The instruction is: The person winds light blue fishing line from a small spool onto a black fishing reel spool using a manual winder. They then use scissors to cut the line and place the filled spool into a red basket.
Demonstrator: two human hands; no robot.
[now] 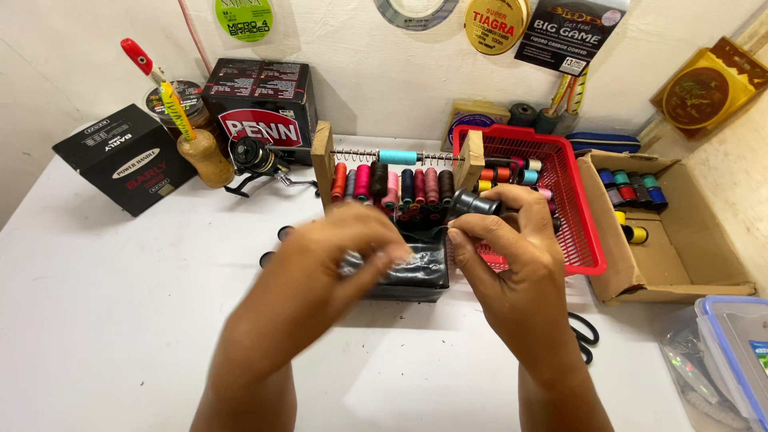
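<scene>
Holding a black spool (474, 203) up in the right hand (512, 256), pinched between thumb and fingertips just in front of the wooden rack (324, 164). The left hand (320, 268) is blurred mid-move, fingers curled around something shiny and greyish at the tips; could be thread or a bit of wrap, honestly can't tell, and I can't say how tightly it's gripped either.

Progress-wise, my read: the work looks well underway but not finished. The rack's rod already carries a row of wound spools (392, 186) in red, pink, dark blue, maroon and black, plus a teal one (398, 157) up on the spring bar. The black spool is off the rack, in the air, so it isn't seated anywhere yet. Plenty of spools sit elsewhere too, so I'd guess there's more to go.

Containers:
- Red basket (584, 232), right behind the right hand, has a bunch of mixed spools in it, orange, black and teal, partly hidden by the hand.
- Cardboard box (680, 264) to the right of that has a row of spools along its far wall (blue, green, red, dark) and a couple of yellow ones (630, 230) nearer the middle.
- Clear tub (732, 344) with a blue rim at the far right edge; contents aren't readable.
- Black block (420, 276) under the hands, looks like a wrapped box; can't see inside.

A reel (252, 158) sits left of the rack on the white table (120, 320), scissors (584, 332) by the right wrist.
</scene>
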